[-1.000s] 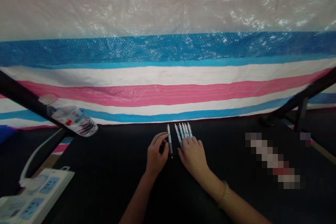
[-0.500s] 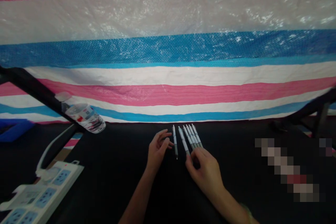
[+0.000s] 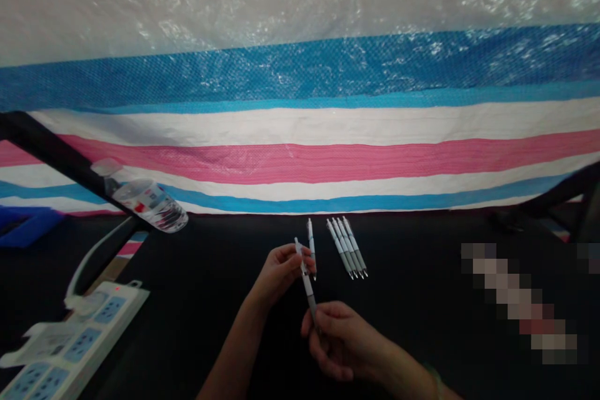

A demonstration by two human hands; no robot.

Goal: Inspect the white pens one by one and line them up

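Pen (image 3: 308, 287) held by left hand (image 3: 280, 270) toward far end, right hand (image 3: 341, 334) at near end; light, steady pinch advisable, clear of lone pen (image 3: 310, 234) just beside.

A slim white pen with a grey grip (image 3: 307, 287) is held over the black surface (image 3: 187, 300): its grip end is pinched by the bare right hand (image 3: 340, 334), its white upper part by the bare left hand (image 3: 276, 275). A second, white-and-grey pen (image 3: 310, 234), partly hidden by the left fingers, is laid near the far edge. To its right, four white-and-grey pens (image 3: 347, 244) are lined up, tips toward the near edge. By the far left corner a clear plastic bottle (image 3: 162, 207) is seen; at the left edge, a white power strip with blue sockets (image 3: 96, 340).
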